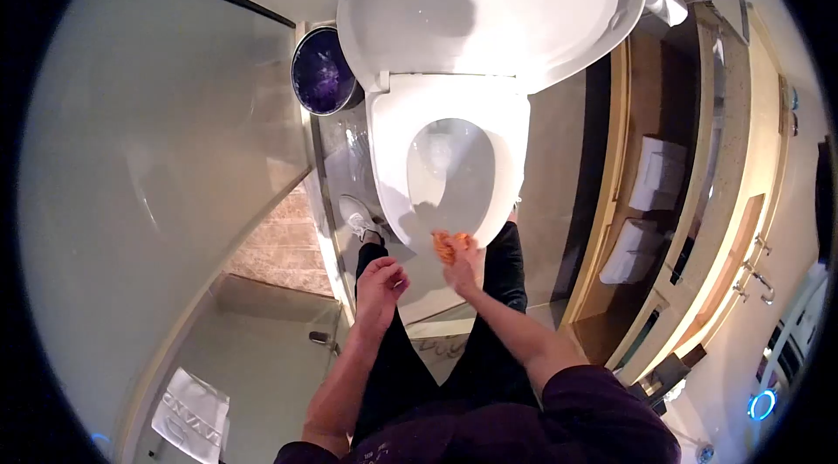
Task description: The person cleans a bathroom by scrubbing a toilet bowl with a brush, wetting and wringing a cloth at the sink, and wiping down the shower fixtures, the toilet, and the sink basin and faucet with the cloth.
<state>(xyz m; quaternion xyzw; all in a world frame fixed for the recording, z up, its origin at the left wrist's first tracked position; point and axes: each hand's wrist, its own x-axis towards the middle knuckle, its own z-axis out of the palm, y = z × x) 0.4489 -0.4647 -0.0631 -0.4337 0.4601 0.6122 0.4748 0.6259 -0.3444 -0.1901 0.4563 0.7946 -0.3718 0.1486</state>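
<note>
An orange cloth [450, 246] is bunched in my right hand [463, 270], against the front rim of the white toilet seat [393, 167]. My left hand [381, 288] hovers left of the seat's front, its fingers curled loosely; whether anything lies between them is too small to tell. Behind the seat the toilet lid [497, 19] stands raised. Water shows inside the bowl [452, 154].
A round bin [323, 71] with a dark purple liner stands left of the toilet. Glass panels [166, 141] fill the left side. Rolled white towels [659, 173] sit on shelves at the right, below a counter. Toilet paper [666, 3] hangs at the upper right.
</note>
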